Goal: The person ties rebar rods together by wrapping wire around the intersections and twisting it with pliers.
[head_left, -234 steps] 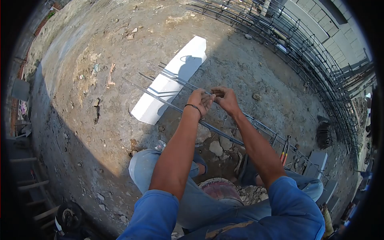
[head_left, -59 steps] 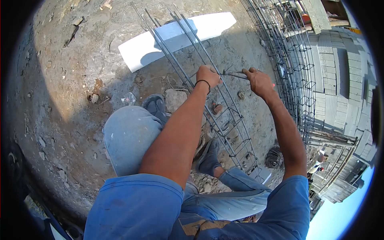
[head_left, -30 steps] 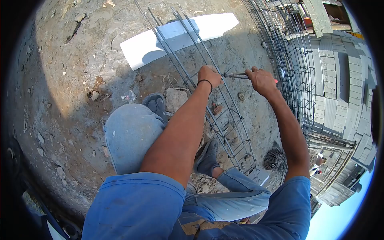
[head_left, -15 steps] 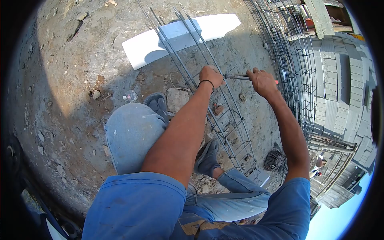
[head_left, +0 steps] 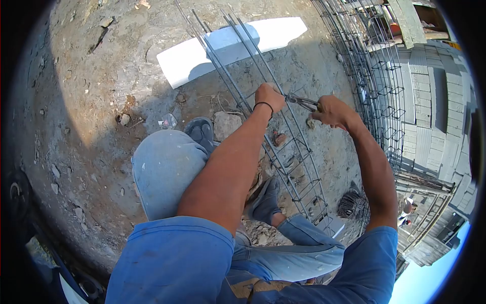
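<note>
A long rebar cage [head_left: 234,87] slants from the upper left down between my legs, with thin cross ties along its lower part. My left hand [head_left: 270,97], a dark band at its wrist, is closed round a bar of the cage. To its right, my right hand [head_left: 333,112] grips the handles of metal pincers [head_left: 302,102]. The pincers' jaws meet the cage's right bar, close beside my left fingers. Whatever lies between the jaws is too small to make out. Under the cage's far end lies a white block [head_left: 228,48].
More rebar cages [head_left: 372,76] are stacked at the upper right. A coil of wire [head_left: 350,203] lies on the ground below them. Stones [head_left: 226,125] lie near my shoes [head_left: 200,133]. A wall of grey panels [head_left: 428,96] stands at the far right.
Seconds ago both hands were together at the bars and the pincers lay apart; now my right hand holds them. Since the last frame, that hand has turned and dropped slightly, and the pincer handles have spread.
</note>
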A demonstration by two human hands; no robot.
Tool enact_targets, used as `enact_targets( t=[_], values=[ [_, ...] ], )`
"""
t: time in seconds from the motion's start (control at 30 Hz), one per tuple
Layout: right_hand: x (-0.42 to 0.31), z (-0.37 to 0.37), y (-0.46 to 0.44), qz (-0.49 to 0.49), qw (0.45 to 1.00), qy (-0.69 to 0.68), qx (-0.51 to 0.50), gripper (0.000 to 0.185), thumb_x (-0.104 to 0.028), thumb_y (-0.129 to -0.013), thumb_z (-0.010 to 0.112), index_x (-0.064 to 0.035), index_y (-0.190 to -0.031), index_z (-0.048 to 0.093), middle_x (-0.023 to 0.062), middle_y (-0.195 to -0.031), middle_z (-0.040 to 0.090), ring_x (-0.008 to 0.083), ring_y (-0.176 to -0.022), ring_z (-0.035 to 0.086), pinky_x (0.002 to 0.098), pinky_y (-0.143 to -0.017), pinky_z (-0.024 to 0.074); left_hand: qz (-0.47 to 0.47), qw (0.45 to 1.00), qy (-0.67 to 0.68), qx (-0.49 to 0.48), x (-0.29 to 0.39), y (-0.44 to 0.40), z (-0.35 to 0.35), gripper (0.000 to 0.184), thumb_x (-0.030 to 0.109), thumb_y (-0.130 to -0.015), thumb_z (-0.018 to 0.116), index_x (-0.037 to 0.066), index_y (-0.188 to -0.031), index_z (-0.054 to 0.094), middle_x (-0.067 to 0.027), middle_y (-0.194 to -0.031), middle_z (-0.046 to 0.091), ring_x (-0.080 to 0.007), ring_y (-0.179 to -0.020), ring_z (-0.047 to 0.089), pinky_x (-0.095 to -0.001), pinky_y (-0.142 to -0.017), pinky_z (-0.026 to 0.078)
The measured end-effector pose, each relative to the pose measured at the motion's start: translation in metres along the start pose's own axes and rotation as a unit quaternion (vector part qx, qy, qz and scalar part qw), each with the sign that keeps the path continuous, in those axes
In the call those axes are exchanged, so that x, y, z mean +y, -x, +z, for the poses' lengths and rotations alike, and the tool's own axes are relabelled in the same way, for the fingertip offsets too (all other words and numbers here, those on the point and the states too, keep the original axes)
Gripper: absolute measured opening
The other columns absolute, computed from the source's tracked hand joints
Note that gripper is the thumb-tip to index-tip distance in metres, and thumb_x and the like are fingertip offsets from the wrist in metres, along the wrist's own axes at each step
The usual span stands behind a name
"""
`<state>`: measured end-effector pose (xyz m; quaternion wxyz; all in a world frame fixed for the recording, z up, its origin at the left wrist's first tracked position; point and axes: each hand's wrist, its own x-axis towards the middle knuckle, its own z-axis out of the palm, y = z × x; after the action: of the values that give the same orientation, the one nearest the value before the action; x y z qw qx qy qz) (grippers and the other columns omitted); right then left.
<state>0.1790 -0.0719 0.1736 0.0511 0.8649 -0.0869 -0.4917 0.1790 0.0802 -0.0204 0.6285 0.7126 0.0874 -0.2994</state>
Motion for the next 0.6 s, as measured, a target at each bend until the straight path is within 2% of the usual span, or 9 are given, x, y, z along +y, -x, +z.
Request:
enact_targets(
  t=[0.03, 0.1, 0.13, 0.2, 0.43, 0.5, 0.53, 0.6],
  values=[
    [0.005, 0.007, -0.003, -0.001, 1.0, -0.003, 0.0, 0.029, -0.028, -0.087, 0.07, 0.0012, -0.089, 0.07, 0.0205, -0.08, 0.071, 0.0415, -0.076, 0.069, 0.0502, -0.071, 0.0531, 0.009, 1.0, -0.005, 0.009, -0.002, 0.0, 0.002, 0.003, 0.0, -0.085, 0.07, 0.0, -0.083, 0.068, -0.0167, -0.08, 0.075, -0.0213, -0.074, 0.076, -0.0332, -0.064, 0.059],
    [0.026, 0.027, -0.018, -0.088, 0.987, 0.05, 0.129, 0.033, -0.031, -0.084, 0.075, 0.0014, -0.085, 0.072, 0.0232, -0.082, 0.071, 0.0427, -0.079, 0.069, 0.0495, -0.073, 0.0533, 0.024, 0.999, -0.012, 0.018, 0.001, 0.0, 0.005, 0.003, 0.001, -0.085, 0.071, 0.0, -0.084, 0.068, -0.0171, -0.081, 0.076, -0.0216, -0.075, 0.076, -0.0331, -0.066, 0.059],
    [0.033, 0.038, -0.023, -0.087, 0.987, 0.049, 0.13, 0.033, -0.031, -0.084, 0.075, 0.0014, -0.085, 0.072, 0.0232, -0.082, 0.071, 0.0427, -0.079, 0.069, 0.0495, -0.073, 0.0533, 0.026, 0.999, -0.029, 0.022, 0.002, 0.004, 0.003, 0.003, 0.001, -0.085, 0.071, 0.0, -0.085, 0.068, -0.0171, -0.082, 0.076, -0.0215, -0.076, 0.076, -0.0332, -0.068, 0.059],
    [0.037, 0.055, -0.026, -0.111, 0.971, -0.001, 0.211, 0.033, -0.031, -0.084, 0.075, 0.0009, -0.084, 0.072, 0.0248, -0.078, 0.069, 0.0431, -0.079, 0.068, 0.0496, -0.072, 0.0526, 0.029, 0.998, -0.049, 0.028, 0.0, 0.003, 0.003, 0.004, 0.001, -0.085, 0.071, 0.0, -0.085, 0.068, -0.0171, -0.083, 0.076, -0.0214, -0.077, 0.076, -0.0332, -0.07, 0.059],
    [0.042, 0.069, -0.025, -0.095, 0.969, -0.054, 0.22, 0.036, -0.035, -0.082, 0.078, 0.0004, -0.084, 0.071, 0.0236, -0.077, 0.068, 0.0428, -0.079, 0.067, 0.0504, -0.073, 0.0511, 0.059, 0.997, -0.041, 0.029, -0.009, 0.001, 0.01, 0.007, 0.003, -0.083, 0.073, 0.0, -0.087, 0.068, -0.0152, -0.085, 0.077, -0.0218, -0.081, 0.076, -0.0351, -0.073, 0.058],
    [0.047, 0.066, -0.025, -0.129, 0.967, -0.025, 0.218, 0.033, -0.027, -0.081, 0.08, 0.0034, -0.08, 0.069, 0.0216, -0.072, 0.068, 0.0371, -0.067, 0.069, 0.0476, -0.062, 0.0516, 0.058, 0.997, -0.037, 0.027, -0.007, 0.004, 0.009, 0.007, 0.003, -0.083, 0.073, 0.0, -0.087, 0.068, -0.0153, -0.084, 0.077, -0.0219, -0.082, 0.076, -0.0351, -0.073, 0.058],
    [0.051, 0.065, -0.029, -0.13, 0.967, -0.024, 0.217, 0.033, -0.027, -0.081, 0.08, 0.0034, -0.08, 0.069, 0.0216, -0.072, 0.068, 0.0371, -0.067, 0.069, 0.0476, -0.062, 0.0516, 0.058, 0.997, -0.04, 0.026, -0.004, 0.008, 0.008, 0.007, 0.002, -0.083, 0.072, 0.0, -0.087, 0.068, -0.0156, -0.085, 0.077, -0.0222, -0.083, 0.076, -0.0353, -0.073, 0.058],
    [0.061, 0.058, -0.042, -0.152, 0.971, -0.183, -0.012, 0.026, -0.016, -0.079, 0.081, 0.0061, -0.079, 0.067, 0.0178, -0.068, 0.067, 0.0278, -0.055, 0.068, 0.0405, -0.049, 0.052, 0.059, 0.997, -0.044, 0.024, -0.003, 0.011, 0.008, 0.006, 0.002, -0.083, 0.072, 0.0, -0.087, 0.068, -0.0158, -0.085, 0.077, -0.0225, -0.085, 0.076, -0.0356, -0.073, 0.058]
  ],
)
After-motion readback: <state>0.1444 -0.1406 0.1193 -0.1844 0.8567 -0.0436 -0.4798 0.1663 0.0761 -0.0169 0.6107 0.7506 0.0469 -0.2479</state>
